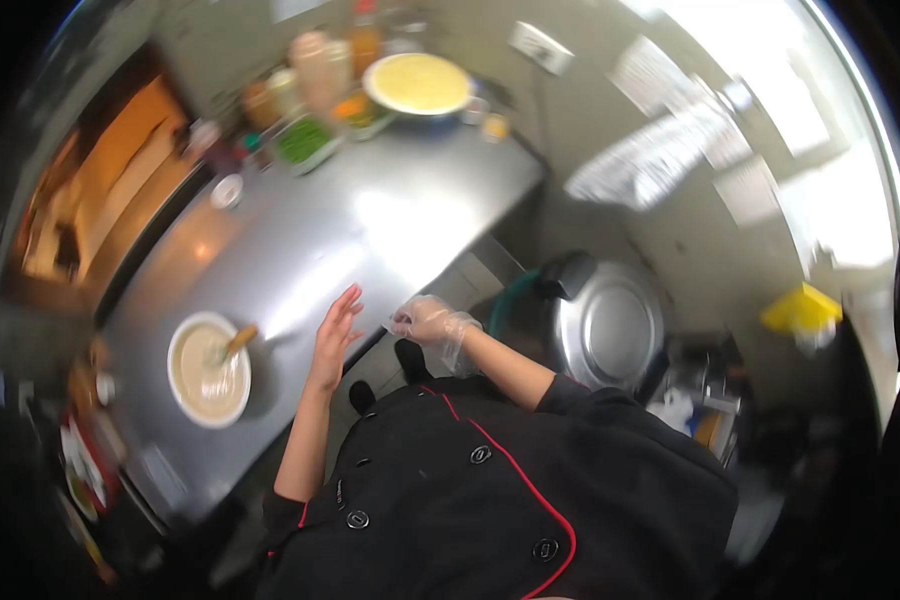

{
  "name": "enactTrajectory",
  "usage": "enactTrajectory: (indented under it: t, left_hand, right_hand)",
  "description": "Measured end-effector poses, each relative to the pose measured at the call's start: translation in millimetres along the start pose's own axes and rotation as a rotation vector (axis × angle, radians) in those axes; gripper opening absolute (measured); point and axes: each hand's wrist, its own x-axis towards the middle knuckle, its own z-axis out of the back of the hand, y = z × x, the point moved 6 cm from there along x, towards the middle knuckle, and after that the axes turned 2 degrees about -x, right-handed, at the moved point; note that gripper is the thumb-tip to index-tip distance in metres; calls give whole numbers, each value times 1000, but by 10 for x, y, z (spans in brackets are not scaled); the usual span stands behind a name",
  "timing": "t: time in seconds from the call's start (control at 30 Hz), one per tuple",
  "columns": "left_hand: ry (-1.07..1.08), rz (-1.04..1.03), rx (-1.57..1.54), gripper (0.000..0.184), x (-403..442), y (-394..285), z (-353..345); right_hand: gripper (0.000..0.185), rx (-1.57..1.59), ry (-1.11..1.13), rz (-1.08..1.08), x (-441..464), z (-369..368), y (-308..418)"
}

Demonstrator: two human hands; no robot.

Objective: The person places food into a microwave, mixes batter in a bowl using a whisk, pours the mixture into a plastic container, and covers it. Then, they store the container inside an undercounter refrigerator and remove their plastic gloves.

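Bare, with its fingers apart, my left hand [339,336] is raised over the front edge of the steel table [310,240] and holds nothing. A clear plastic glove covers my right hand [428,320], whose fingers are curled just past the table's edge; whether they hold anything is too small to tell. The two hands are close together but do not touch. Left of my left hand stands a white bowl [174,375] of pale creamy mix, with a wooden-handled utensil [242,338] leaning in it.
Along the back of the table stand a container of chopped greens [308,143], a bowl with yellow contents [418,84], several bottles and a small white cup [227,191]. On the right are a large metal lid [610,325] and a yellow object [802,311].
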Motion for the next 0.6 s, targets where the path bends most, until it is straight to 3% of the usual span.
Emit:
enactTrajectory:
  t: [0.07,0.17,0.23,0.27,0.33,0.37,0.47,0.53,0.6]
  left_hand:
    - [167,-48,119,56,590,-67,-470]
    - [394,-184,239,56,1508,-3,-1437]
    - [484,-295,277,55,2211,281,-2177]
    - [498,-342,325,57,2553,416,-2555]
    - [354,-393,418,65,3280,682,-3267]
    - [269,-594,521,69,3416,507,-3568]
    - [88,-570,698,61,3563,313,-4189]
    - [17,-695,245,36,3653,427,-4361]
    - [6,-420,281,27,3659,584,-4377]
  right_hand:
    - [36,110,-77,-43,-348,111,-265]
    - [37,181,-262,-339,-947,262,-895]
    - [35,461,-439,-514,-1456,341,-1156]
    - [33,648,-524,-501,-1634,208,-1414]
    - [25,1014,-703,-513,-2075,52,-1594]
    - [23,1136,-752,-470,-2257,-56,-1679]
    - [23,1155,-891,-611,-2734,-105,-1524]
    - [22,1220,-971,-697,-2935,-252,-1476]
    - [21,1263,-991,-729,-2984,-344,-1414]
